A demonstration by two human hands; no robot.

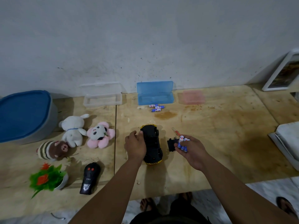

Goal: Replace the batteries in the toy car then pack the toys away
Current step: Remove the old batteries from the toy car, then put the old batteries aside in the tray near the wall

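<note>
Fingers of the right hand (191, 148) curl around a small bundle of blue-and-white batteries (183, 143), held upright above the table just right of the car. Left hand (135, 145) rests on the left flank of the toy car (152, 146), fingers bent over its edge, thumb toward the front.

Toy car: upside down on the plywood table (218, 126), black underside up, yellow body showing at both ends. Sits mid-table, long axis running away from the person.

Black battery cover (171, 144) lies on the table between car and right hand, partly hidden by the fingers. Red screwdriver (176, 131) just beyond it.

Three more loose batteries (156, 107) lie in front of the open blue case (155, 96) by the wall. Clear case (102, 98) to its left, pink case (191, 97) to its right.

Left side of table: white plush (73, 128), pink flower plush (100, 135), brown striped plush (51, 150), black remote control (89, 179), potted artificial plant (47, 178), blue-lidded bin (24, 115).
</note>
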